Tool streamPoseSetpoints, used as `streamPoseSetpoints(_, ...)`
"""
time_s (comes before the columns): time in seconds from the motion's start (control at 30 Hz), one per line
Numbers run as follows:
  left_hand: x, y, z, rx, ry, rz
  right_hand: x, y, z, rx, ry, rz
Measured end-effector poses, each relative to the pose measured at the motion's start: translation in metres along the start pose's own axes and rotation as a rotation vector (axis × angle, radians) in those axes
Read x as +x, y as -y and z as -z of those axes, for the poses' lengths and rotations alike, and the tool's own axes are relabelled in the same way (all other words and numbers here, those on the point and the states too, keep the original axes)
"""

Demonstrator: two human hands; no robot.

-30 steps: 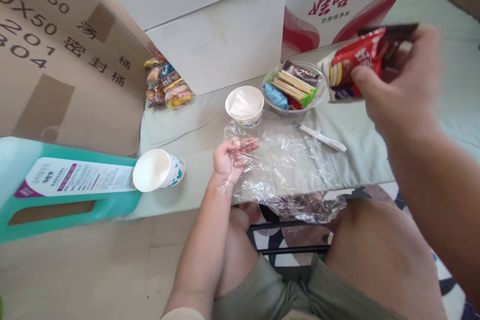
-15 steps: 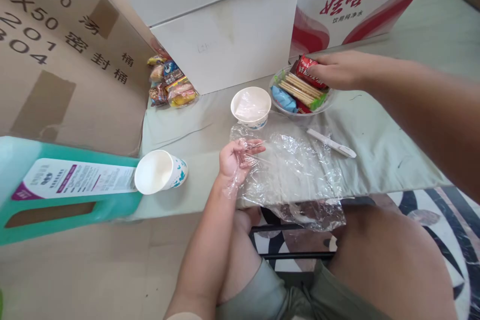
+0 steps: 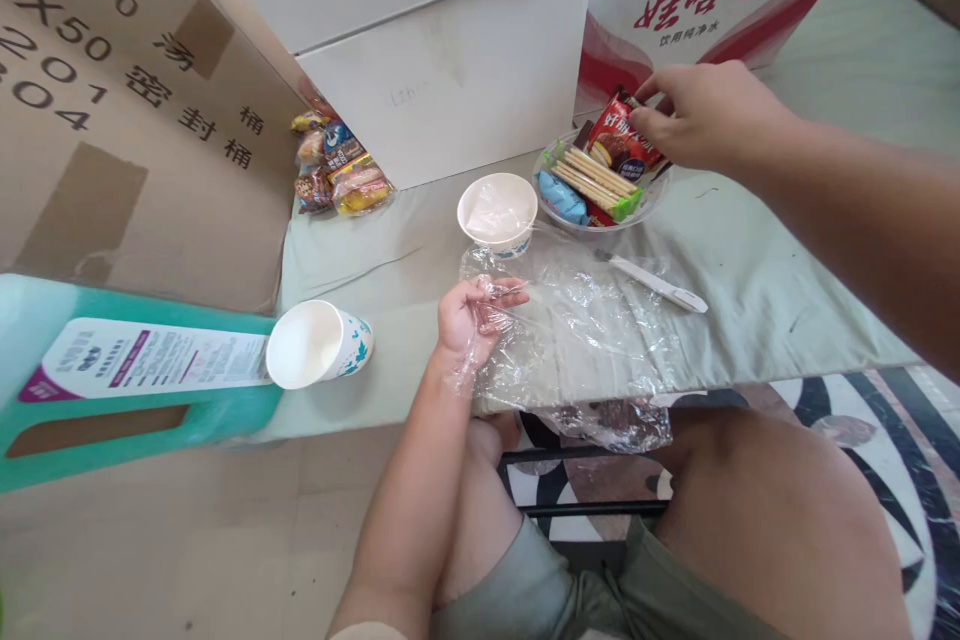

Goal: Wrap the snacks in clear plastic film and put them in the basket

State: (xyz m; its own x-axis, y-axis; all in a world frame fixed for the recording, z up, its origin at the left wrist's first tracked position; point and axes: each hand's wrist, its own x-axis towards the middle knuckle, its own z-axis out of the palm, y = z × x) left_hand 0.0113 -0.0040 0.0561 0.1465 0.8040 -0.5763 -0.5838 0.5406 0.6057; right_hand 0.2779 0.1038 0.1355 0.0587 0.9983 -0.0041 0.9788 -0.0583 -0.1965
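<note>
My right hand [image 3: 716, 115] pinches the corner of a red snack packet [image 3: 616, 138], which is tilted up at the back of a clear plastic bowl [image 3: 546, 210]. Also in the bowl lie a pack of biscuit sticks [image 3: 596, 178] and a blue packet [image 3: 562, 198]. A clear plastic bag [image 3: 577, 320] spreads over the table edge. My left hand [image 3: 476, 318] is closed on it, fingers curled, with film draped over fingers and wrist. Behind this hand stands a paper bowl [image 3: 480, 242] with clear film inside.
A white-handled knife [image 3: 656, 282] lies right of the bag. A paper cup [image 3: 352, 345] lies tipped at left beside a teal jug [image 3: 247, 410]. Bagged snacks [image 3: 360, 185] sit between a brown carton [image 3: 210, 250] and a white box [image 3: 465, 90]. A red-and-white carton [image 3: 720, 10] stands behind.
My right hand has lifted the red packet's corner, so more of its printed front shows. The knife's blade end is less covered by the bag. My left hand stays put.
</note>
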Motion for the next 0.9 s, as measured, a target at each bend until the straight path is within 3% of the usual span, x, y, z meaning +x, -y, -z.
streamPoseSetpoints(0.3, 0.002, 0.002, 0.004, 0.026, 0.023, -0.012, 0.006, -0.011, -0.019, -0.045, 0.205, 0.01)
streamPoseSetpoints(0.5, 0.001, 0.002, 0.002, 0.018, 0.01, -0.018, -0.004, -0.011, -0.014, 0.273, -0.015, -0.015)
streamPoseSetpoints(0.63, 0.001, 0.001, 0.001, 0.012, 0.018, -0.013, -0.007, -0.009, -0.018, 0.231, -0.024, 0.052)
streamPoseSetpoints(0.8, 0.001, 0.001, 0.001, -0.001, 0.02, -0.017, -0.009, 0.0, -0.011, 0.285, -0.128, 0.067)
streamPoseSetpoints(0.9, 0.001, 0.001, 0.002, -0.013, 0.021, -0.003, -0.011, 0.004, -0.007, 0.322, -0.097, 0.025)
